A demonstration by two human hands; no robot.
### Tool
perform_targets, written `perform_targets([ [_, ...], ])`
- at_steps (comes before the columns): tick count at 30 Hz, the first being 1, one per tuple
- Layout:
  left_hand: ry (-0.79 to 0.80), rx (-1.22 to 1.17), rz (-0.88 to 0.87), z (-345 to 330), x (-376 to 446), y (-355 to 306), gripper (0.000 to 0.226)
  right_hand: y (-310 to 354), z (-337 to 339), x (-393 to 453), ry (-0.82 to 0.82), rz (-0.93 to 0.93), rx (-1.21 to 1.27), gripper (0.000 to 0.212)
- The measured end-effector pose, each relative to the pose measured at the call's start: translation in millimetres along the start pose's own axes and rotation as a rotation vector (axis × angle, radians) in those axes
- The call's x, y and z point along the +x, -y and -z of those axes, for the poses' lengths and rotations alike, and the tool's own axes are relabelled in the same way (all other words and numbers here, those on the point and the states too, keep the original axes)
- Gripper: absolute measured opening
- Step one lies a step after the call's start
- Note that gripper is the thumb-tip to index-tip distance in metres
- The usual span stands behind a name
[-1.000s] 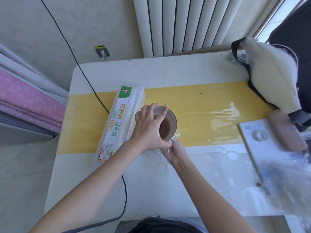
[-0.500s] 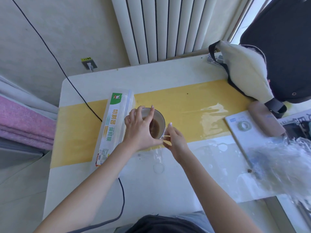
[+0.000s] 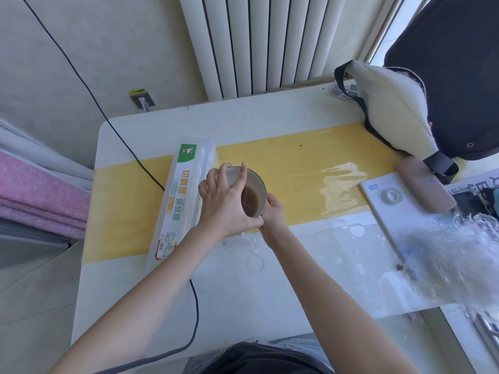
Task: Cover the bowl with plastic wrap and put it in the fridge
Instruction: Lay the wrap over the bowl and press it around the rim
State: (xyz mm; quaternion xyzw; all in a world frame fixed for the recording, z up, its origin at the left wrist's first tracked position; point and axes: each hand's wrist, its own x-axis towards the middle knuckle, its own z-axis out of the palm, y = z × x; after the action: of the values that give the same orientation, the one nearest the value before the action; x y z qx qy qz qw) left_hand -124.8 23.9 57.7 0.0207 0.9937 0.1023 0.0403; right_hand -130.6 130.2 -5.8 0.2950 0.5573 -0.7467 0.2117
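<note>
A white bowl (image 3: pixel 256 184) with brown liquid stands on the yellow strip of the table (image 3: pixel 297 168), thin clear wrap stretched over it. My left hand (image 3: pixel 224 206) lies over the bowl's left side, fingers spread across the rim and thumb curled round the near edge. My right hand (image 3: pixel 272 214) cups the bowl's near right side, fingers wrapped under it and pressing the wrap to the wall. Just left of the bowl lies the plastic wrap box (image 3: pixel 183 195), long and white with green print.
A black cable (image 3: pixel 129 149) crosses the table's left side. At the right lie a white booklet with a tape roll (image 3: pixel 388 195), a brown case (image 3: pixel 424 184), a cream bag (image 3: pixel 394 112) and crumpled clear plastic (image 3: pixel 453 255). A radiator (image 3: pixel 270 41) stands behind.
My right hand has moved from the bowl's near edge round to its right side. The left hand stays on the bowl. The camera view has shifted slightly.
</note>
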Motion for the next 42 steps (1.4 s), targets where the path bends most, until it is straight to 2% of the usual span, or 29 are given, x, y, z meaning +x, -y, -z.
perform_targets([
  [2,0.004,0.004,0.005,3.2,1.8,1.6,0.116,4.8,2.2,-0.4,0.094,-0.043,0.031,0.009],
  [3,0.008,0.006,0.004,4.4,2.3,1.1,0.116,5.8,3.0,-1.9,0.134,-0.083,0.078,0.015],
  [6,0.041,0.036,-0.026,4.5,3.5,-2.7,0.116,-2.5,5.5,-1.4,0.207,-0.12,0.22,0.055],
  [8,0.064,0.048,-0.036,2.7,3.7,-2.3,0.117,-6.9,7.3,0.6,0.155,-0.065,0.215,0.065],
  [9,0.071,0.05,-0.037,1.2,3.3,-1.4,0.117,-6.6,8.9,1.1,0.143,-0.002,0.165,0.061],
  [12,0.069,0.037,-0.024,-4.0,1.6,-1.0,0.116,-2.9,13.3,-0.4,0.182,0.097,0.104,0.03],
  [17,0.091,-0.004,0.015,-8.5,2.9,-4.7,0.116,-0.3,15.4,-14.9,0.232,0.051,0.197,0.036],
  [20,0.077,-0.024,0.051,-8.7,3.0,-2.3,0.117,-1.6,25.4,-17.0,0.268,-0.072,0.266,0.036],
  [23,0.056,-0.005,0.082,-6.9,4.0,1.9,0.117,-15.0,37.4,-18.6,0.189,-0.246,0.328,0.035],
  [26,0.035,0.0,0.118,-7.1,6.0,3.6,0.117,-31.9,40.5,-28.1,0.229,-0.359,0.274,0.051],
  [29,0.023,-0.014,0.145,-8.1,5.8,1.5,0.116,-37.0,31.9,-42.2,0.282,-0.313,0.223,0.031],
  [30,0.02,-0.02,0.152,-7.9,5.6,1.4,0.116,-37.5,28.8,-43.5,0.249,-0.288,0.263,0.028],
  [33,0.011,-0.038,0.161,-8.3,3.4,0.8,0.116,-37.6,20.7,-39.3,0.086,-0.263,0.498,0.038],
  [35,0.027,-0.042,0.163,-9.4,-0.1,-2.7,0.12,-36.4,11.5,-35.4,-0.013,-0.274,0.548,0.041],
  [38,0.037,-0.048,0.167,-11.1,-4.2,-8.3,0.123,-33.8,-2.5,-22.8,-0.086,-0.259,0.444,0.036],
  [42,0.025,-0.052,0.183,-7.9,-1.5,-8.2,0.115,-29.2,-10.7,-1.7,-0.059,-0.199,0.345,0.024],
])
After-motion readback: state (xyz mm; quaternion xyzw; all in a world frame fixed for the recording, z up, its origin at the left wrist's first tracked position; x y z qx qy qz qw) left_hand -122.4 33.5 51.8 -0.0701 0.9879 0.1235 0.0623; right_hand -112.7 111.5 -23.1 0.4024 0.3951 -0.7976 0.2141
